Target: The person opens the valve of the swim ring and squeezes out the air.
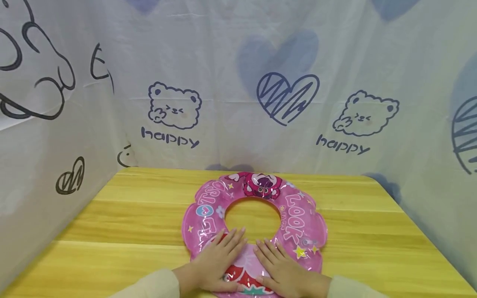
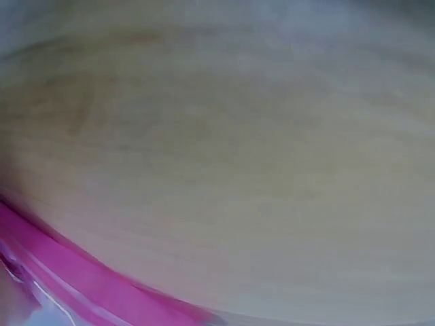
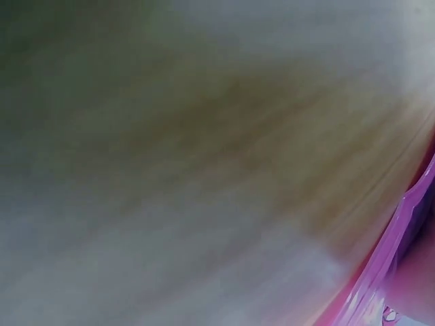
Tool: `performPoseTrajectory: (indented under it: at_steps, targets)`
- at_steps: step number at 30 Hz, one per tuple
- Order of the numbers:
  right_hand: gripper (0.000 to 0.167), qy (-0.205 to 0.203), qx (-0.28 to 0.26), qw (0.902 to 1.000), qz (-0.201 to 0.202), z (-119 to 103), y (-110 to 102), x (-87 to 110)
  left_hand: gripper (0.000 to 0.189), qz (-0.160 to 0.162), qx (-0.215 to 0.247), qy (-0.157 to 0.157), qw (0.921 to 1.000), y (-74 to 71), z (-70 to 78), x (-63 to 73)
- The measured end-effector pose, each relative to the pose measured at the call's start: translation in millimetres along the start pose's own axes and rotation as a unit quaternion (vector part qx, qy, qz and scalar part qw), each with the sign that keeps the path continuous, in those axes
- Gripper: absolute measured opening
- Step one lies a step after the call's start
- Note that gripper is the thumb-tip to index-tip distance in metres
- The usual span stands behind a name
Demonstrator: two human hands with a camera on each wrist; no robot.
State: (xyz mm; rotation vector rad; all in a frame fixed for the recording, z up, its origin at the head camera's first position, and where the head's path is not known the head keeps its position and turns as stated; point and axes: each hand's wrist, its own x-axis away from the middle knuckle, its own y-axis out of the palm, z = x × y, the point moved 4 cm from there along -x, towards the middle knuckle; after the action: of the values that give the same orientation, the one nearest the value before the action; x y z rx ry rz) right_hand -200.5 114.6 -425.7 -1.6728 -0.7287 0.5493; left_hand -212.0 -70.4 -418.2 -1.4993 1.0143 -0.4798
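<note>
A pink inflatable swim ring [image 1: 311, 223] with a scalloped edge lies flat on the table, printed with a bear face, stars, strawberries and the word LOOK. Its small clear valve shows on the right side. My left hand [image 1: 220, 263] rests on the near left part of the ring, fingers straight and pointing toward the hole. On the near right part lies my right hand [image 1: 281, 269], its fingers extended and angled inward. In the left wrist view only a pink edge of the ring [image 2: 102, 288] shows; the right wrist view catches another edge of the ring [image 3: 377, 272].
The yellow wood-grain table [image 1: 123, 215] spreads around the ring. Behind it and along both sides hangs a pale cloth [image 1: 227, 136] printed with hearts, bear faces and the word happy. Light sleeves cover both forearms.
</note>
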Motion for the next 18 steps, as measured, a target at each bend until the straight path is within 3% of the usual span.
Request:
performPoseTrajectory:
  at_steps: [2, 5, 14, 18]
  targets:
    - [0.065, -0.004, 0.0, 1.0, 0.002, 0, 0, 0.5, 0.091, 0.008, -0.042, 0.012, 0.999, -2.5, -0.5, -0.6]
    - [0.064, -0.009, 0.0, 0.9999, 0.007, 1, 0, 1.1, 0.092, 0.004, -0.065, 0.026, 0.9975, -5.6, -3.3, -1.4]
    - [0.061, -0.069, 0.083, 0.9937, 0.029, 16, 1, 8.7, 0.097, -0.043, -0.071, 0.031, 0.996, -8.9, -9.9, -4.2]
    - [0.059, -0.091, 0.09, 0.9914, 0.025, 23, -3, 14.5, 0.096, -0.05, -0.064, 0.032, 0.9962, -9.2, -8.3, -6.6]
